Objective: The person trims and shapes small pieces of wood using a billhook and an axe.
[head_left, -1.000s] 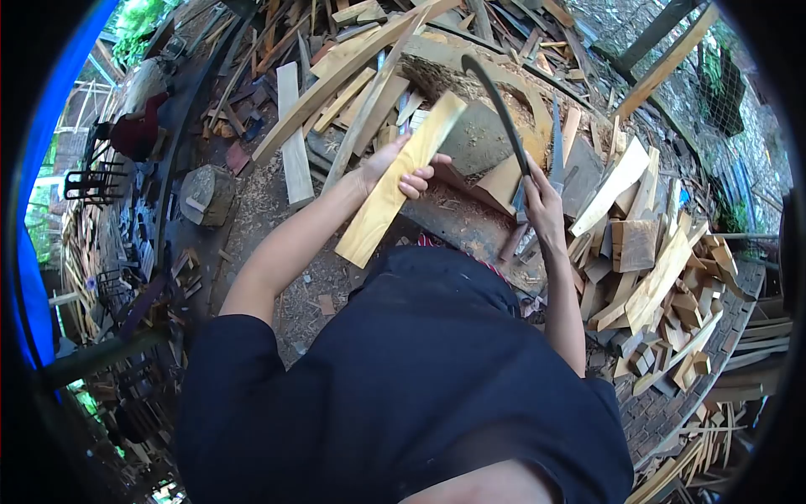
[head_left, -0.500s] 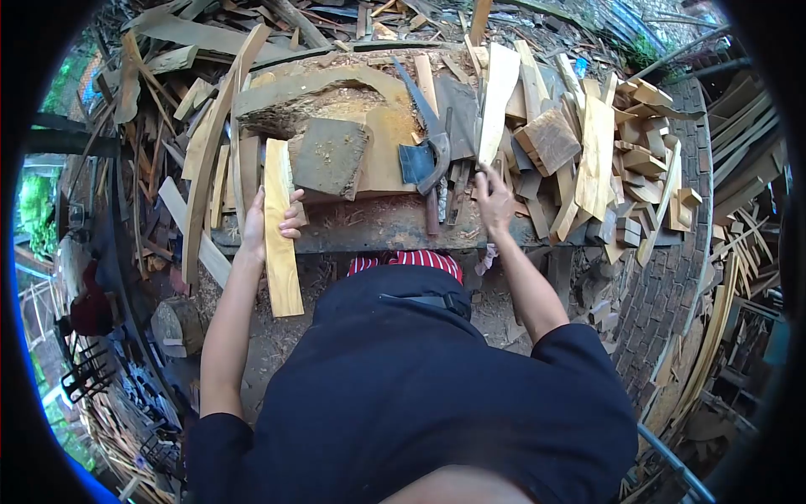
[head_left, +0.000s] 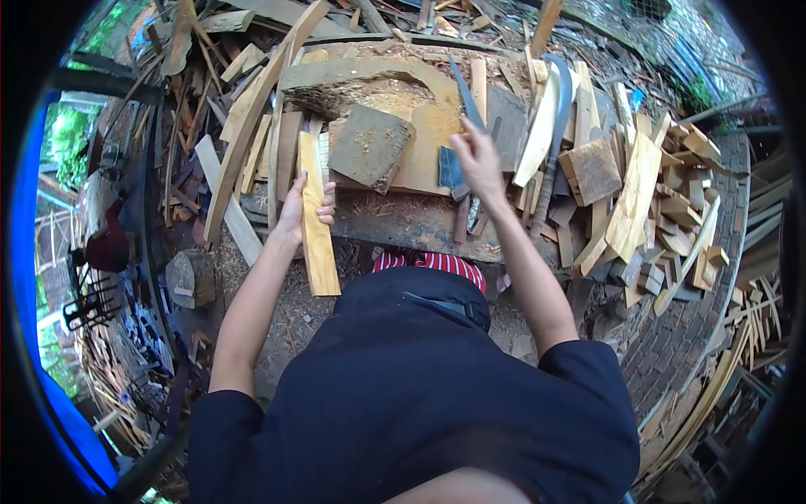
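My left hand (head_left: 304, 208) is wrapped round a narrow yellowish wooden board (head_left: 319, 244), held near the bench's front edge with its lower end toward me. My right hand (head_left: 483, 168) is over the bench's middle, its fingers apart and slightly bent. A handsaw (head_left: 467, 94) lies just beyond its fingertips; the hand hides the saw's handle end. Below that hand a brown wooden handle (head_left: 461, 220) sticks out over the bench edge. A dark blue piece (head_left: 450, 168) lies beside the palm. To the right rests a long curved blade (head_left: 561, 109) with a dark handle, alongside a pale wood piece (head_left: 537, 130).
A weathered wood block (head_left: 369, 147) sits on a thick hollowed slab (head_left: 432, 139) on the bench. Stacked offcuts (head_left: 634, 197) crowd the right side. Long curved planks (head_left: 260, 118) lean at the left, near a log stump (head_left: 191, 278) on the ground.
My right hand has moved left and away from me, from beside the pale wood piece to the saw. The curved blade now shows at the right. The view has shifted; my left hand keeps the board.
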